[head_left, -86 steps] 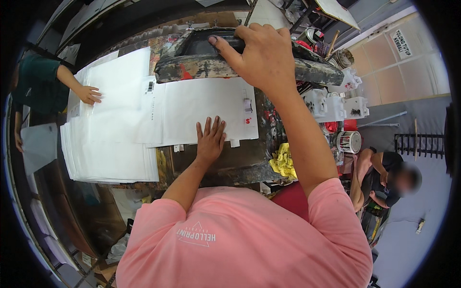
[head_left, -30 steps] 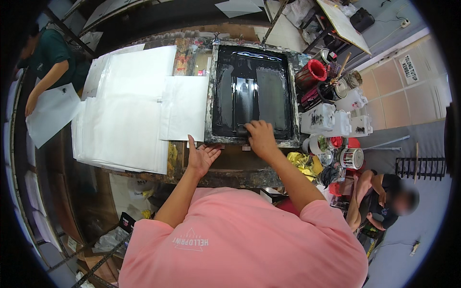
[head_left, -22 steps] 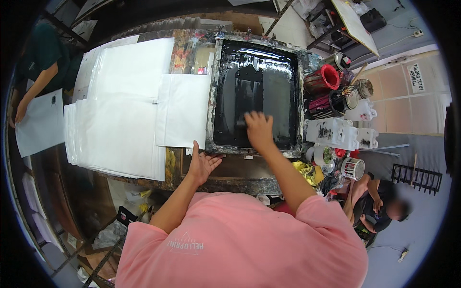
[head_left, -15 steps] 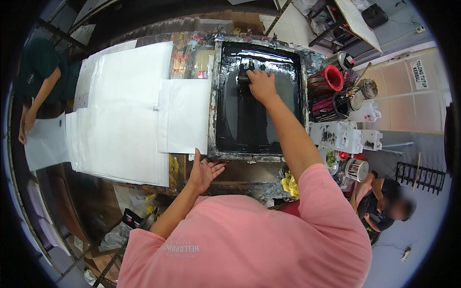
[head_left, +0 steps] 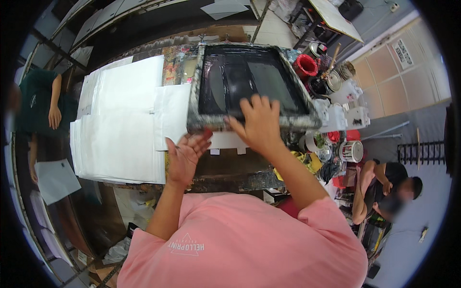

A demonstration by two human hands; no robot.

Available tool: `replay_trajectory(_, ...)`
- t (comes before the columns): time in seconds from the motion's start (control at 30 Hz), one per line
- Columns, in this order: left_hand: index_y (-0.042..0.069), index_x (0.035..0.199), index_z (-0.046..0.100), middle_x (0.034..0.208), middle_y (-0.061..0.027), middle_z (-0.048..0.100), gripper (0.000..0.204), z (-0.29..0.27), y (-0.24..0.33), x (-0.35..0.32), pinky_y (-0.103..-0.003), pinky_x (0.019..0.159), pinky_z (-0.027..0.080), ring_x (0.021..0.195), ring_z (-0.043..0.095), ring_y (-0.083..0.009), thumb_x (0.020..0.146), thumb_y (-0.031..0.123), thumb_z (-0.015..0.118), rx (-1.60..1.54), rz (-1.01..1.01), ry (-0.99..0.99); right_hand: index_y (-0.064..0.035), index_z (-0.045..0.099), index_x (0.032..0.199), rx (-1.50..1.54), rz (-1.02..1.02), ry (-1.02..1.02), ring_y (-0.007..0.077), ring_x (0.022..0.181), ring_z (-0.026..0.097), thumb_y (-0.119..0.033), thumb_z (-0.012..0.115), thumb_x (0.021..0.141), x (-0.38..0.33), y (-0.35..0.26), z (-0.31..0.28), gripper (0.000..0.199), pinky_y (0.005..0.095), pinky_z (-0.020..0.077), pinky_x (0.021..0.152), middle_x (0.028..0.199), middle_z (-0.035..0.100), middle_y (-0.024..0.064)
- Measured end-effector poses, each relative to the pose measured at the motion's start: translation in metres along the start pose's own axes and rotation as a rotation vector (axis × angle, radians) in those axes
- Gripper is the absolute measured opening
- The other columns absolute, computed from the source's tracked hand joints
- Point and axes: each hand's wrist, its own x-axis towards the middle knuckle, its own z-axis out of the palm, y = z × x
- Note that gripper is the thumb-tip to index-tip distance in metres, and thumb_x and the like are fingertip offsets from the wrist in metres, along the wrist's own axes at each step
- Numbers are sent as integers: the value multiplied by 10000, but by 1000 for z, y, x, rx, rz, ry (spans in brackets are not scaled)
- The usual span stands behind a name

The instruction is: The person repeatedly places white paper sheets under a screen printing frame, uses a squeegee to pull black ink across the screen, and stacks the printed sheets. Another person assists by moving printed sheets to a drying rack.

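Note:
A printing screen frame (head_left: 254, 124) with a paint-crusted rim holds glossy black ink (head_left: 240, 79) on its mesh. Its near side is lifted off the table. My right hand (head_left: 260, 126) is over the near rim, fingers spread, the thumb by the rim's inner edge. Palm up, my left hand (head_left: 185, 156) lies open by the frame's near left corner, with its fingertips close to the rim. Beneath the raised side shows part of a white sheet (head_left: 228, 140). A smaller white sheet stack (head_left: 172, 113) sits just left of the frame.
Large stacks of white sheets (head_left: 120, 144) cover the table's left part. At far left a person in a dark green shirt (head_left: 41, 96) holds a sheet (head_left: 57, 180). Ink cans (head_left: 305, 66) and white jugs (head_left: 357, 116) crowd the right side. Another person (head_left: 384, 185) sits at right.
My right hand has come back from the far part of the screen to its near rim. The frame's near side has risen. My left hand has shifted slightly left and its fingers have turned upward.

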Motion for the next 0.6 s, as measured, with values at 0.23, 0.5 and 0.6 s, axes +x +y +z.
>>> replay_trajectory(0.23,68,1687,302,1678,-284,383,905,-30,16,45,-618,1282,241,1581,324,-459,1078,735,350,1354,263,110,-63,755,881,-96,-60,298,300,861,628,-593,674,971,102,21,-42,543,476,375,885,837,667,96)
replay_trajectory(0.5,71,1728,204,1796,-221,129,1141,-133,-54,-16,-776,1228,-74,1664,-8,-440,955,899,342,2308,-350,510,-59,805,956,-51,16,217,312,898,701,-606,641,990,146,28,-63,572,492,412,860,863,736,128)
replay_trajectory(0.6,-5,1693,268,1795,-157,207,1184,-119,-54,-12,-781,1230,-72,1676,51,-375,936,895,414,2275,-243,533,-68,807,982,-64,36,188,320,888,690,-574,651,994,152,27,-67,531,470,420,846,860,734,111)
